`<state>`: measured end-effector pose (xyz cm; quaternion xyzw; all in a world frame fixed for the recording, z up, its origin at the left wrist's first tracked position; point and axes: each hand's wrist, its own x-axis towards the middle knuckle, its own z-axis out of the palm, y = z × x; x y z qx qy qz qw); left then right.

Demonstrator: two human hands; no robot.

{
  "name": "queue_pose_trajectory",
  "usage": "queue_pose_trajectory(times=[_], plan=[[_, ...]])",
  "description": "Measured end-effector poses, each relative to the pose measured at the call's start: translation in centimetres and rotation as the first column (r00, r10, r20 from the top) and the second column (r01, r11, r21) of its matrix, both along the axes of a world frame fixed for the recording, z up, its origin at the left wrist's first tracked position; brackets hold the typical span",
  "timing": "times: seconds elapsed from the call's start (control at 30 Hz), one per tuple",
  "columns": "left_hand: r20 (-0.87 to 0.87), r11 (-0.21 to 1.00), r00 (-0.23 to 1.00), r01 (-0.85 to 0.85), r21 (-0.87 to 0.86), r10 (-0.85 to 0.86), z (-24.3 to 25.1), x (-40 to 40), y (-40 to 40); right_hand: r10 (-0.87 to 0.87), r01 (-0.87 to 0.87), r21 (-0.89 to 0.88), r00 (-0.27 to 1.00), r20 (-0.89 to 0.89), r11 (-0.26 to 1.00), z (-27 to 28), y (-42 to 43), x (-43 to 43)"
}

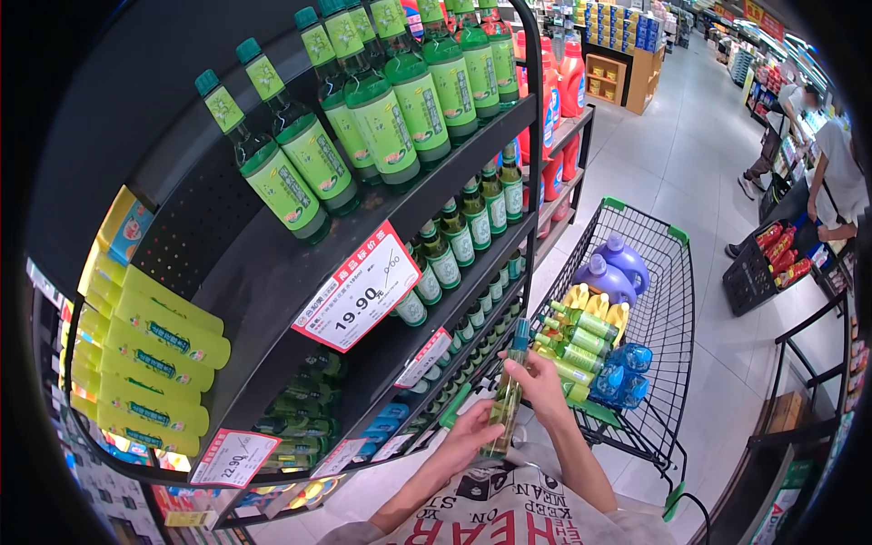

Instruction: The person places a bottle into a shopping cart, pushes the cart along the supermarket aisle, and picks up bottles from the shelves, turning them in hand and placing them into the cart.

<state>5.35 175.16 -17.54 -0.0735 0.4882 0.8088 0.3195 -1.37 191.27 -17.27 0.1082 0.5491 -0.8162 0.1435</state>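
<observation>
Between my two hands I hold a slim glass bottle (508, 402) of yellow-green liquid with a dark teal cap, tilted in front of my chest. My left hand (471, 428) grips its lower part. The fingers of my right hand (537, 383) close around its neck below the cap. Right beside it stands a wire shopping cart (671, 327) with green corner pieces. Inside lie several green bottles (587, 340), yellow bottles (599, 306), purple detergent jugs (616, 262) and blue bottles (623, 378).
On my left, a black shelf unit (470, 160) holds upright green bottles (381, 129), smaller bottles (446, 266) and yellow-green bottles (160, 347). Price cards (361, 289) hang from its edges. Red jugs (571, 78) stand beyond. At right, two people (834, 157) stand near a dark basket (749, 272).
</observation>
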Motion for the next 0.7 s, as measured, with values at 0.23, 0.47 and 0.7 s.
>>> queue_pose_trajectory(times=[0.23, 0.47, 0.7], plan=[[-0.015, 0.993, 0.993, 0.113, -0.039, -0.113, 2.5, -0.2, 0.6, 0.002, -0.004, -0.282, 1.000, -0.005, 0.960, -2.1, 0.1, 0.4], [-0.061, 0.954, 0.961, 0.274, 0.122, -0.269, 2.7, -0.5, 0.5, -0.063, 0.108, -0.493, 0.992, 0.108, 0.863, -0.7, -0.1, 0.5], [-0.021, 0.955, 0.957, 0.292, 0.049, -0.291, 1.7, 0.0, 1.1, -0.046, 0.098, -0.520, 0.993, 0.111, 0.848, -2.5, 0.0, 0.3]])
